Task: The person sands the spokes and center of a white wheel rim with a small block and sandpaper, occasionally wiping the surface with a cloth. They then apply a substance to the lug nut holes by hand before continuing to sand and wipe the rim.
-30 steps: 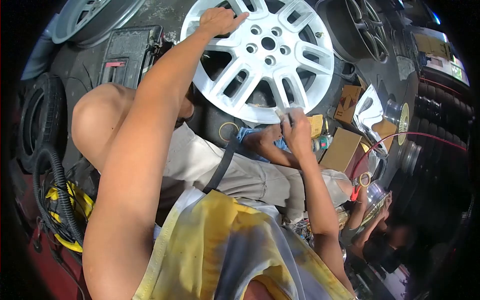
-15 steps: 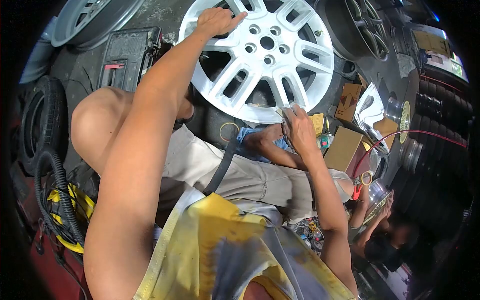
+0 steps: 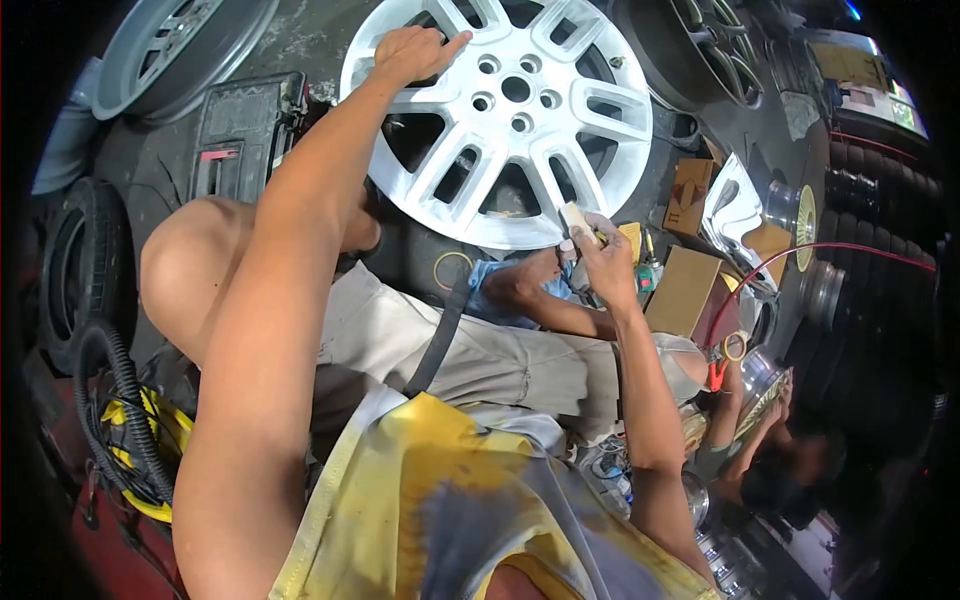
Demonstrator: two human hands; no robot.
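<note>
The white multi-spoke wheel sits face up, with a grey plastic case to its left and a brown cardboard box to its right. The left hand rests on its upper-left spokes, forefinger extended, gripping nothing evident. The right hand pinches a small pale block, tilted at the wheel's near edge; firm contact cannot be confirmed.

Wheel far ctr., face up. Toolbox L of it; rim A beyond, far L. Tyre L. Tape ring on floor, nr. side of wheel. Box R; rim B far R.
</note>
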